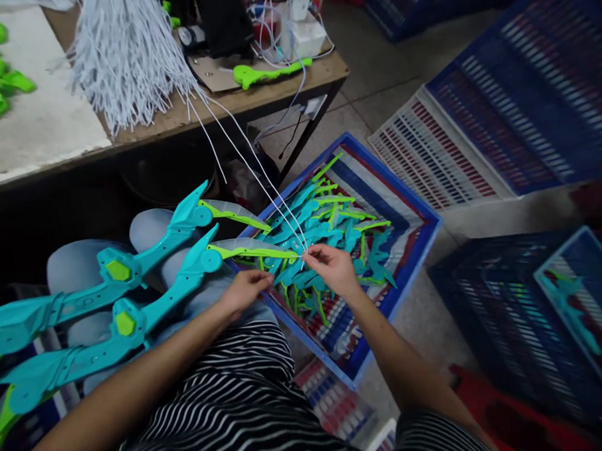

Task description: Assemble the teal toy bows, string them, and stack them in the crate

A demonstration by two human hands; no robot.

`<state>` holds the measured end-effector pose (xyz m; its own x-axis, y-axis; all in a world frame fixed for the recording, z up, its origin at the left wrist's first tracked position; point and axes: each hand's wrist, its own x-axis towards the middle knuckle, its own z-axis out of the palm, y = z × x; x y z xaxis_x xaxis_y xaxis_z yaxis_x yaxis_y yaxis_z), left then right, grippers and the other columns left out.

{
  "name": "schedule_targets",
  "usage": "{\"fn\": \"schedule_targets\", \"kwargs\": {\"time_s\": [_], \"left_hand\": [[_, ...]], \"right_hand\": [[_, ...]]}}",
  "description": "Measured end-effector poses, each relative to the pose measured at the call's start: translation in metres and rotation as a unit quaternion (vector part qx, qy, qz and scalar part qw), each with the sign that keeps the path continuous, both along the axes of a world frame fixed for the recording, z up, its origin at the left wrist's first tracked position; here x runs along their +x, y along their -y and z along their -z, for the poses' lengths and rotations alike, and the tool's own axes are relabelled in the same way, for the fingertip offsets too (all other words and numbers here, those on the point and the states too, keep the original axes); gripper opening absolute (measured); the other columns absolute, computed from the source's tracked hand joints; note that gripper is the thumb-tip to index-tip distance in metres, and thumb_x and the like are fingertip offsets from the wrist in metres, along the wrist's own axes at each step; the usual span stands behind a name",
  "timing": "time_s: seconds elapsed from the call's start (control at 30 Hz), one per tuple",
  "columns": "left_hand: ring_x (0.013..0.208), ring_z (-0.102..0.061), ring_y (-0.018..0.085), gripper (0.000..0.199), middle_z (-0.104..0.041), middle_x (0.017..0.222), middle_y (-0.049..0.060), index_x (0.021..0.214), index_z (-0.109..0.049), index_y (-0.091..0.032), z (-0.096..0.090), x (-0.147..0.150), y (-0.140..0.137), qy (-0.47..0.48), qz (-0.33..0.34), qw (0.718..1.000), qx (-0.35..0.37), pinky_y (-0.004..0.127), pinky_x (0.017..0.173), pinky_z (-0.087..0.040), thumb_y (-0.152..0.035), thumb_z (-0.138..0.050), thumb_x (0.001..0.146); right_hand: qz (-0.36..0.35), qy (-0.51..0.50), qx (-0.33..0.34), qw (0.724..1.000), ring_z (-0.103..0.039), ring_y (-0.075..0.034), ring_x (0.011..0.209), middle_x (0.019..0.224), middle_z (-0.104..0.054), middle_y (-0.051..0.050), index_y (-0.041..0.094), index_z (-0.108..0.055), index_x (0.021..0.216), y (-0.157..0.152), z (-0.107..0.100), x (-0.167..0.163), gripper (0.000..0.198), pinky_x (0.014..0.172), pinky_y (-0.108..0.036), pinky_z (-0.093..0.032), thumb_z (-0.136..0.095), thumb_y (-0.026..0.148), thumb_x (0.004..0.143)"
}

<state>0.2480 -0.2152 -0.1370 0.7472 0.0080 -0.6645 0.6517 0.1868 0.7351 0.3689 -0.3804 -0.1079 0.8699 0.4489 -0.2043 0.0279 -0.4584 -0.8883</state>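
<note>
Two turquoise toy bows (178, 290) with green and clear tips lie side by side across my lap. My right hand (338, 268) is at the tip of the nearer bow, with thumb and forefinger pinched on thin white cords (257, 158). These cords run up to a thick bundle of white cords (126, 52) on the table. Just below the same tip is my left hand (244, 291). Its fingers are drawn together, and whatever they might hold is too small to make out.
Beyond my knees a blue crate (424, 241) holds many turquoise and green bow parts (326, 216). The wooden table (317, 72) carries a green part (268, 72) and tangled wiring. More crates (506, 321) stand on the right.
</note>
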Motion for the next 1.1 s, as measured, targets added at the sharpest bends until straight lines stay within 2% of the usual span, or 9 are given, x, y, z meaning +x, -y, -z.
{"fn": "schedule_targets", "kwargs": {"time_s": [0.1, 0.23, 0.33, 0.47, 0.6, 0.7, 0.8, 0.97, 1.1], "left_hand": [[0.065, -0.058, 0.013, 0.028, -0.066, 0.07, 0.003, 0.082, -0.067, -0.011, 0.009, 0.014, 0.009, -0.024, -0.066, 0.996, -0.051, 0.023, 0.059, -0.043, -0.037, -0.067, 0.071], [0.063, -0.058, 0.012, 0.027, -0.065, 0.07, 0.003, 0.084, -0.067, -0.011, 0.01, 0.025, 0.01, -0.043, -0.112, 0.989, -0.085, 0.024, 0.059, -0.043, -0.032, -0.071, 0.068], [0.064, -0.058, 0.012, 0.027, -0.067, 0.073, 0.004, 0.089, -0.068, -0.011, 0.009, 0.028, 0.009, -0.03, -0.116, 0.988, -0.098, 0.024, 0.06, -0.044, -0.029, -0.071, 0.068], [0.065, -0.059, 0.012, 0.023, -0.068, 0.074, 0.004, 0.088, -0.07, -0.011, 0.011, 0.029, 0.011, -0.003, -0.101, 0.986, -0.13, 0.023, 0.059, -0.043, -0.026, -0.07, 0.07], [0.065, -0.061, 0.013, 0.025, -0.069, 0.075, 0.005, 0.084, -0.07, -0.011, 0.016, 0.031, 0.016, 0.017, -0.088, 0.974, -0.209, 0.024, 0.06, -0.045, -0.03, -0.073, 0.069], [0.064, -0.061, 0.013, 0.029, -0.069, 0.074, 0.006, 0.085, -0.07, -0.011, 0.019, 0.033, 0.019, 0.026, -0.096, 0.962, -0.256, 0.023, 0.058, -0.045, -0.033, -0.076, 0.066], [0.063, -0.061, 0.013, 0.029, -0.069, 0.072, 0.005, 0.082, -0.07, -0.011, 0.019, 0.034, 0.021, 0.03, -0.1, 0.961, -0.258, 0.022, 0.058, -0.045, -0.033, -0.078, 0.064], [0.054, -0.057, 0.011, 0.016, -0.066, 0.061, 0.003, 0.067, -0.064, -0.011, 0.012, 0.039, 0.025, 0.007, -0.11, 0.974, -0.2, 0.021, 0.054, -0.043, -0.025, -0.072, 0.069], [0.05, -0.055, 0.01, 0.012, -0.064, 0.058, 0.002, 0.064, -0.059, -0.013, 0.004, 0.045, 0.027, -0.016, -0.107, 0.987, -0.121, 0.02, 0.047, -0.04, -0.017, -0.061, 0.074]], "right_hand": [[0.011, 0.053, -0.016, 0.998, -0.055, -0.013, 0.055, 0.062, -0.064, -0.001, 0.018, -0.064, 0.07, 0.005, 0.001, -0.015, 0.019, 0.054, -0.025, -0.044, -0.059, 0.036, 0.072], [-0.031, 0.137, -0.048, 0.989, -0.053, -0.012, 0.054, 0.065, -0.065, -0.001, 0.019, -0.065, 0.072, 0.004, -0.003, -0.017, 0.016, 0.055, -0.025, -0.044, -0.056, 0.03, 0.078], [-0.082, 0.218, -0.071, 0.97, -0.055, -0.013, 0.058, 0.067, -0.064, -0.002, 0.019, -0.064, 0.074, 0.001, -0.004, -0.015, 0.016, 0.058, -0.026, -0.044, -0.052, 0.025, 0.082], [-0.163, 0.325, -0.105, 0.926, -0.058, -0.016, 0.069, 0.073, -0.065, -0.005, 0.019, -0.064, 0.079, -0.001, -0.002, -0.016, 0.021, 0.067, -0.029, -0.046, -0.045, 0.021, 0.089], [-0.232, 0.352, -0.109, 0.9, -0.057, -0.018, 0.073, 0.075, -0.065, -0.007, 0.018, -0.063, 0.083, -0.003, 0.002, -0.014, 0.021, 0.068, -0.03, -0.046, -0.044, 0.022, 0.091], [-0.218, 0.325, -0.083, 0.916, -0.058, -0.016, 0.072, 0.075, -0.065, -0.005, 0.018, -0.062, 0.082, -0.003, 0.006, -0.013, 0.019, 0.066, -0.028, -0.046, -0.045, 0.02, 0.09], [-0.197, 0.279, -0.069, 0.937, -0.06, -0.015, 0.072, 0.076, -0.065, -0.004, 0.019, -0.063, 0.082, -0.001, 0.008, -0.011, 0.016, 0.066, -0.027, -0.046, -0.048, 0.019, 0.089], [-0.106, 0.185, -0.063, 0.975, -0.061, -0.016, 0.075, 0.079, -0.067, -0.003, 0.02, -0.063, 0.08, 0.0, 0.018, -0.006, 0.012, 0.067, -0.028, -0.046, -0.053, 0.026, 0.085], [-0.065, 0.036, -0.039, 0.996, -0.058, -0.014, 0.064, 0.069, -0.063, 0.0, 0.019, -0.057, 0.075, -0.007, 0.029, -0.005, 0.011, 0.06, -0.026, -0.044, -0.056, 0.03, 0.078]]}}
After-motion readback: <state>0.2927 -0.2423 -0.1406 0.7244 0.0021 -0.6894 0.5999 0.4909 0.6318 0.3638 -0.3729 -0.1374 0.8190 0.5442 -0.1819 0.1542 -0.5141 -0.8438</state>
